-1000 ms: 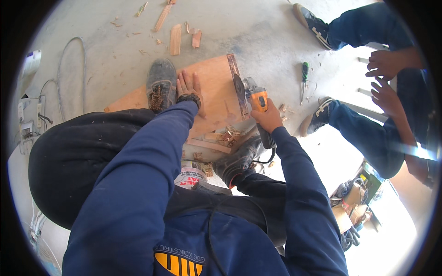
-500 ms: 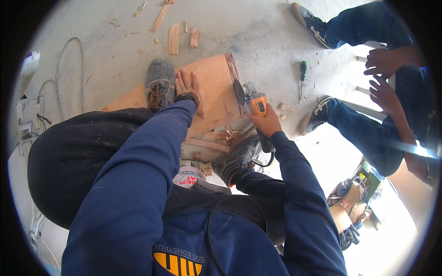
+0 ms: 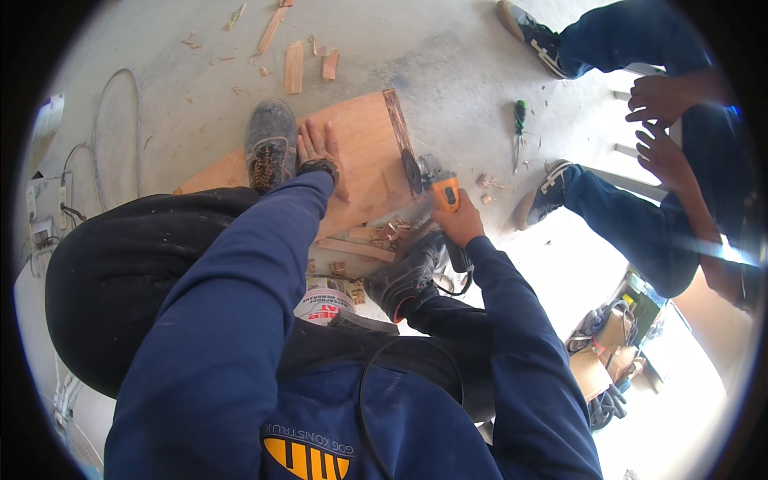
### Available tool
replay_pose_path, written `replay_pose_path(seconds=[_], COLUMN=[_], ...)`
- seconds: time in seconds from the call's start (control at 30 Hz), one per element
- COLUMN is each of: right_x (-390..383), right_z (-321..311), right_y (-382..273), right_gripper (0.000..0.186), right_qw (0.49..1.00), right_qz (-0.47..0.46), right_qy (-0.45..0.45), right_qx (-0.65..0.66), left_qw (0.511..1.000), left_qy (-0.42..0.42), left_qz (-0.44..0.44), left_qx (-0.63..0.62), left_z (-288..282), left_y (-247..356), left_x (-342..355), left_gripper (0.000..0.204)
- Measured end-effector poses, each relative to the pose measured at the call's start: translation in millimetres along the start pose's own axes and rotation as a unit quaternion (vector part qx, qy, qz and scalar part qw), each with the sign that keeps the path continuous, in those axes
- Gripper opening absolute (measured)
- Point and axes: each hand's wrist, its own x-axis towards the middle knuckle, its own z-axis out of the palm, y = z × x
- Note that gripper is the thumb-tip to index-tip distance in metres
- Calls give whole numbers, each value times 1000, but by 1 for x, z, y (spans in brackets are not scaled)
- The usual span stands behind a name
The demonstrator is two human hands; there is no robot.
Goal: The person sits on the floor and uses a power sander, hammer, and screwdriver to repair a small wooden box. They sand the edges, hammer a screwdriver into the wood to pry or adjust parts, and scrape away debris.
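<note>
My left hand (image 3: 320, 154) lies flat on a wooden board (image 3: 364, 152), fingers spread, pressing it down beside my left shoe (image 3: 270, 144), which stands on the board too. In my right hand (image 3: 458, 222) is an orange and grey angle grinder (image 3: 445, 192), gripped round its body. Its dark disc (image 3: 410, 171) is at the board's right end, along a dark, rough edge strip (image 3: 397, 124). Whether the disc touches the wood there is hard to make out. A black cord runs from the grinder's rear past my right shoe (image 3: 404, 276).
Wood offcuts (image 3: 294, 68) and chips are strewn on the concrete floor. A green-handled screwdriver (image 3: 520, 132) lies right of the board, near another person's shoes (image 3: 544, 196) and hands (image 3: 668, 156). A white bucket (image 3: 324, 300) is between my legs; boxes and hoses (image 3: 612, 352) lie lower right.
The grinder and its disc have shifted slightly down along the board's end strip. The whole view has moved a little; my left hand stays flat on the board.
</note>
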Motion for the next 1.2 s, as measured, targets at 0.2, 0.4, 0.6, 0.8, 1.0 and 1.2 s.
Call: replay_pose_path(seconds=[0.2,0.4,0.6,0.8,1.0,1.2], right_x=[-9,-17,-31,-38,-45,-41], right_z=[10,12,9,9,17,19], right_y=[21,34,33,39,54,58], right_gripper=[71,67,77,81,89,91], right_qw=[999,999,999,999,999,999], right_qz=[-20,-18,14,27,38,31], right_qy=[35,26,18,-1,24,2], right_qx=[15,7,-23,-30,-23,-18], left_qw=[1000,1000,1000,1000,1000,1000], left_qy=[1,8,-2,-11,-12,-13], left_qz=[0,1,1,-4,-12,-15], left_qx=[-13,-16,-15,-12,2,8], left_z=[-2,1,0,0,3,1], left_y=[1,0,0,1,2,3], left_x=[-3,-1,0,0,3,2], left_gripper=[167,167,168,167,171,171])
